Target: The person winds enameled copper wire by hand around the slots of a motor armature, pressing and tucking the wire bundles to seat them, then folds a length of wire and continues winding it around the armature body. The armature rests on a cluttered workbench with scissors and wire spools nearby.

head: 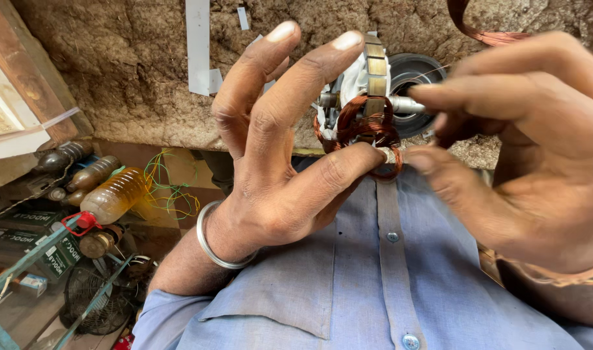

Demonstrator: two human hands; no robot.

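A rough mud-coloured wall [115, 78] fills the background, with a blue shirt [374, 279] below. The left hand [277, 168] is raised before the chest, its thumb pressed under the armature [364, 104] and its other fingers [309, 78] spread upward, so it steadies the part more than clenches it. The right hand [536, 149] is just beside it on the right, forefinger and thumb pinched toward the shaft end, whether on wire I cannot tell. The armature lies between both hands, its shaft running left to right; the left hand is touching it. Copper winding [358, 129] loops beneath. An amber bottle [115, 194] lies low left.
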